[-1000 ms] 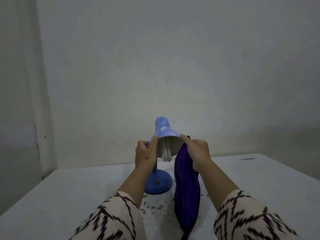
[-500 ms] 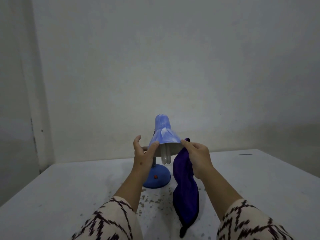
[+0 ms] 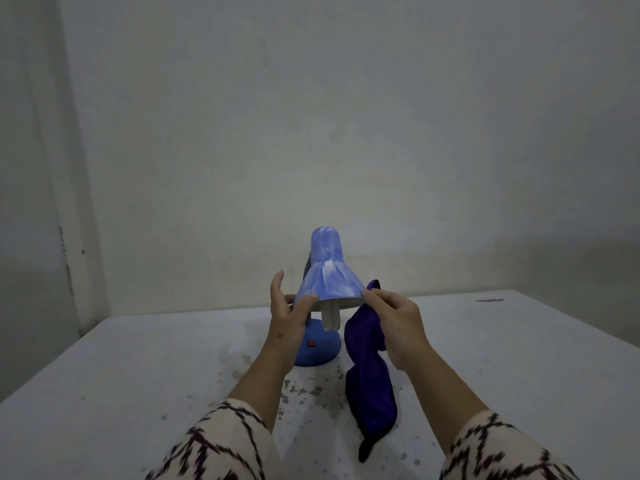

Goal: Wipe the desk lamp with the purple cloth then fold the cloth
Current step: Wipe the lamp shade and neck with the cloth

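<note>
The lamp [image 3: 323, 289] is standing on its round blue base [image 3: 317, 348] near the middle of the tabletop [image 3: 138, 375], toward its far edge, with the blue shade [image 3: 327, 278] tipped forward so the white bulb [image 3: 330, 315] is poking out below the rim. The left hand [image 3: 289, 315] is steadying the shade, thumb pressing on the left rim and the other fingers reaching round the far side, some of them standing straight. The right hand [image 3: 394, 318] is gripping the purple cloth [image 3: 369, 362], pinching a bunch of it against the shade's right rim while the rest is hanging down, its tail trailing toward the near edge.

To wipe well here, the left hand should probably be bracing the shade firmly so the neck is not swinging. Only a small wad seems to be meeting the surface; spreading more cloth under the fingers would likely be covering more per stroke. The dangling tail is risking a snag on the base, and the bulb is looking fragile, so gentle pressure around it seems wise.
</note>
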{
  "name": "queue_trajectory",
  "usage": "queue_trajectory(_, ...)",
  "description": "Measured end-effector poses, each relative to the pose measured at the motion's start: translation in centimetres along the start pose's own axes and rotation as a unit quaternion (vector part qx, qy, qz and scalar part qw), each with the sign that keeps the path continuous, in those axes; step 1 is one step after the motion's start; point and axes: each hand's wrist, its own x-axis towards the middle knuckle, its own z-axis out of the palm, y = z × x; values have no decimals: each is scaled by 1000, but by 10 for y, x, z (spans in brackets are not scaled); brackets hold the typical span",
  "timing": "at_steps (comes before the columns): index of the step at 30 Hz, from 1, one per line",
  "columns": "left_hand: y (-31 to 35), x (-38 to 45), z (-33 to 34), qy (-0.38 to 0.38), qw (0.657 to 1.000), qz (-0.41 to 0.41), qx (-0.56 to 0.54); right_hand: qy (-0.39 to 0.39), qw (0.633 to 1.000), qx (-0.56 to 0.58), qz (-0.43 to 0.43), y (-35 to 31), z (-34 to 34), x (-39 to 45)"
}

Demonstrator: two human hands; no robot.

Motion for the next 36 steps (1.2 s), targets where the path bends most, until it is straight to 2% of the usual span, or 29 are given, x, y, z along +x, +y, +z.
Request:
queue_trajectory(6, 7, 2, -2, -14, 1000, 4, 26, -5, 1000, 26, 3, -2, -7, 2)
queue_trajectory(10, 13, 6, -6, -28, 999, 5, 21, 32, 997, 65, 13, -4, -17, 7)
queue_trajectory(14, 20, 16, -8, -31, 999, 12, 20, 48, 998, 41, -15, -10, -30, 14)
queue_trajectory(18, 30, 33, -11, -32, 994, 36, 94, 57, 996, -4, -65, -19, -34, 26)
queue_trajectory(23, 42, 55, -13, -31, 981, 92, 171, 19, 985, -93, -142, -40, -22, 42)
queue_trajectory(27, 50, 75, -14, -2, 965, 120, 233, -15, 965, -157, -211, -60, -10, 62)
queue_trajectory(32, 51, 99, -14, 32, 964, 133, 226, -60, 940, -209, -264, -77, 3, 87)
queue_trajectory(36, 52, 113, -7, 26, 978, 119, 170, -99, 901, -263, -330, -83, 17, 100)
